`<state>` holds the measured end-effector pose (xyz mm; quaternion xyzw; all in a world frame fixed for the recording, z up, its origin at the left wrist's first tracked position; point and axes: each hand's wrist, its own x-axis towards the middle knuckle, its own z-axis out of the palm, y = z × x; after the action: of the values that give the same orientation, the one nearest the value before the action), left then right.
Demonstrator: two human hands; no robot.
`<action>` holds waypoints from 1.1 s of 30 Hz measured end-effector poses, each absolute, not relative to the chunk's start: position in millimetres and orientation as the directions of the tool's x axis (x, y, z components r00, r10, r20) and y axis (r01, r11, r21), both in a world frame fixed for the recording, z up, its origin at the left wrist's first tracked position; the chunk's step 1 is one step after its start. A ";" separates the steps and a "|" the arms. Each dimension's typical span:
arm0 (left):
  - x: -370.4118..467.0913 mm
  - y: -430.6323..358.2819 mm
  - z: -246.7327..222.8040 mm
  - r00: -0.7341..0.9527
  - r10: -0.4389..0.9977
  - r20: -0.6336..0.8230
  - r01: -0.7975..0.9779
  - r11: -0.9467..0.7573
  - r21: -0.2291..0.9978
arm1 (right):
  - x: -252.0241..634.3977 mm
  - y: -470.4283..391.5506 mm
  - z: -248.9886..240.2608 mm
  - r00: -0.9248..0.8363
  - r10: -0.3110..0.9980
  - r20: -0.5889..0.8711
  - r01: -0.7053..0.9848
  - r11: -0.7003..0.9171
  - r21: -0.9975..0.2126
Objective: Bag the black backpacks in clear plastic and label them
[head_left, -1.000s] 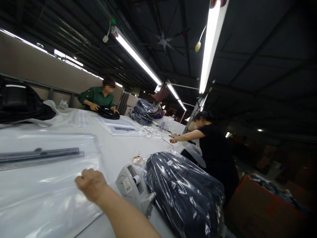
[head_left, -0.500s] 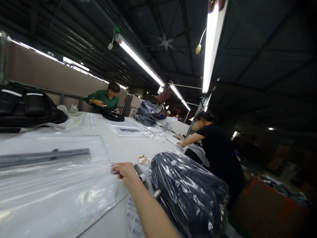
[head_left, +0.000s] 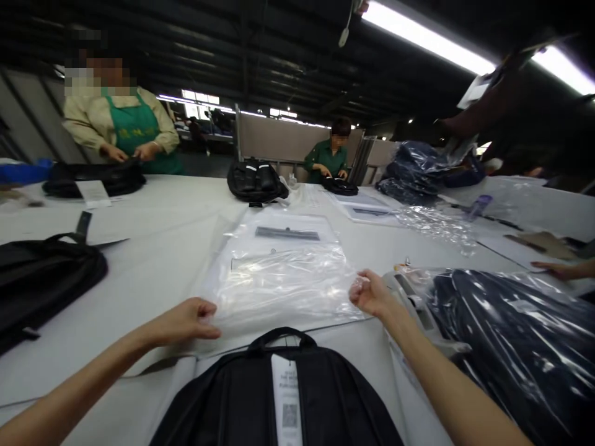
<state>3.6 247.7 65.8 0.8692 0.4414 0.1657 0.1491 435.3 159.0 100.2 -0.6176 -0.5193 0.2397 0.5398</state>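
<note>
A clear plastic bag lies flat on the white table, in front of me. My right hand pinches the bag's near right corner. At the near left side, my left hand has thumb and fingers apart, close to the bag's edge, with nothing visible between them. Nearest me, a black backpack lies with its top handle toward the bag. A white printed tag hangs down its middle.
Dark bags in plastic lie at the right beside a grey device. A black bag is at left. Two people handle black bags across the table. Another person's hand reaches in at far right.
The view has swung left and down. My left hand and the black backpack have come into view. My right hand still holds the plastic bag's edge.
</note>
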 end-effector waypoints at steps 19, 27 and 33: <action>24.2 206.4 56.2 0.835 0.523 -0.169 0.543 -0.834 0.100 | 404.6 46.4 2.4 -0.126 0.963 0.237 0.952 0.185 -0.245; -4.8 160.2 70.2 0.812 0.560 -0.165 0.535 -0.602 0.593 | 384.5 15.0 21.7 0.010 0.991 -0.130 0.308 -0.127 -0.943; -18.7 106.2 28.4 0.258 0.960 -0.110 0.355 0.011 0.935 | 395.3 3.7 21.9 0.241 0.970 0.041 0.461 -0.077 -0.884</action>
<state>-18.7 106.2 28.4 0.6293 0.5223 0.3135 0.4826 395.3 3.7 21.9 -0.6678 -0.5357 0.3045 0.4175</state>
